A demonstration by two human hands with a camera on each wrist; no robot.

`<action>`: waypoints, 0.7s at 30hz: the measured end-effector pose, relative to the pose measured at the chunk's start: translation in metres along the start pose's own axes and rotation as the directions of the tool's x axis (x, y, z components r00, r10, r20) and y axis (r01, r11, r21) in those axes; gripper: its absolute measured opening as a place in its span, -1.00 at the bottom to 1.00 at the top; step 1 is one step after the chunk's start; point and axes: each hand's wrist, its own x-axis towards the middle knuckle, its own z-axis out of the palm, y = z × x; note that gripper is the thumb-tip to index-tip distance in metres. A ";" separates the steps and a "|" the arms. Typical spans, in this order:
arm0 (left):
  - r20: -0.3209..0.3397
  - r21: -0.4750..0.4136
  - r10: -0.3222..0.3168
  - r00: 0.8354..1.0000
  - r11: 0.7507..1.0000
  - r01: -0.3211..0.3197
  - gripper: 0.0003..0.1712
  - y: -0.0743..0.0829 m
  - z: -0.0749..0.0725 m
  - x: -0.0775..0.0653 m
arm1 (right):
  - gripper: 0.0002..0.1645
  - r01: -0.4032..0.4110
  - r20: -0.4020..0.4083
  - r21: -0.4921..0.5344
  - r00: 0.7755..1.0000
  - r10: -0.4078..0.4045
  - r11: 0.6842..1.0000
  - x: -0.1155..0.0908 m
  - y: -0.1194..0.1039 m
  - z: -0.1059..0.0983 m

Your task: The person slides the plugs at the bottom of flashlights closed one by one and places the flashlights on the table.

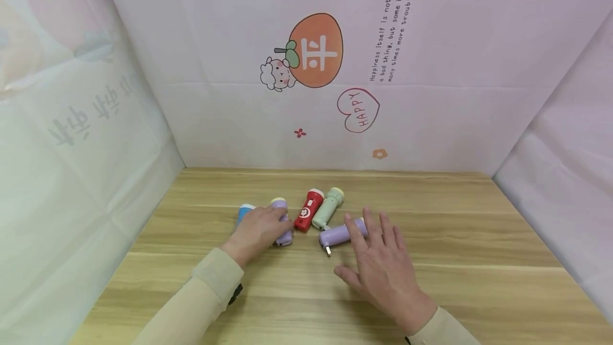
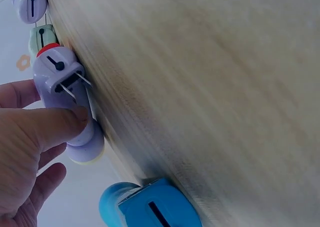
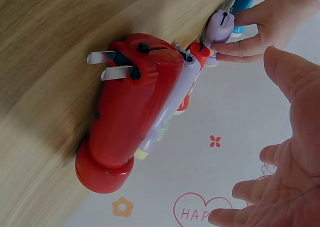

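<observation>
My left hand (image 1: 258, 231) pinches a purple flashlight (image 2: 62, 89), thumb on its near side and a finger behind it. Its two metal plug prongs stick out from the tail end in the left wrist view. A blue flashlight (image 1: 246, 211) lies just left of that hand, partly covered by it. My right hand (image 1: 383, 268) is spread with straight fingers, overlapping the head end of a second purple flashlight (image 1: 337, 235) in the head view. Close beside that hand lies a large-looking red flashlight (image 3: 135, 107) with its prongs out, hidden in the head view.
Between the hands, a red flashlight (image 1: 306, 214) with a white emblem lies alongside a pale green flashlight (image 1: 328, 211). The wooden tabletop (image 1: 287, 307) ends at a printed white cloth backdrop (image 1: 431, 121), with cloth walls on both sides.
</observation>
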 end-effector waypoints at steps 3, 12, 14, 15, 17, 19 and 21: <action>0.000 0.004 -0.009 1.000 1.000 0.009 -0.65 0.001 -0.001 -0.001 | 0.19 0.002 -0.003 -0.001 1.000 -0.002 1.000 0.000 0.000 0.000; -0.035 -0.002 0.006 0.999 1.000 -0.006 -0.70 0.003 -0.003 -0.004 | 0.18 0.003 -0.008 -0.001 1.000 -0.003 1.000 -0.001 0.000 0.000; -0.049 -0.008 0.014 0.999 1.000 -0.015 -0.70 0.003 -0.003 -0.005 | 0.18 0.002 -0.004 -0.002 1.000 -0.002 1.000 -0.001 -0.001 0.000; -0.054 -0.007 0.019 0.998 1.000 -0.019 -0.70 0.003 -0.003 -0.006 | 0.19 0.002 -0.003 -0.003 1.000 -0.002 1.000 -0.001 0.000 0.000; -0.057 -0.011 0.028 0.998 1.000 -0.028 -0.69 0.003 -0.002 -0.006 | 0.19 0.002 -0.001 -0.001 1.000 -0.002 1.000 -0.001 -0.001 0.000; -0.052 -0.013 0.037 0.998 0.999 -0.038 -0.68 0.003 -0.002 -0.007 | 0.19 0.000 -0.001 0.000 1.000 0.000 1.000 -0.001 -0.001 0.000; -0.038 -0.013 0.046 0.998 0.999 -0.047 -0.66 0.004 -0.002 -0.007 | 0.19 -0.003 0.002 0.001 1.000 0.003 1.000 -0.002 0.000 0.000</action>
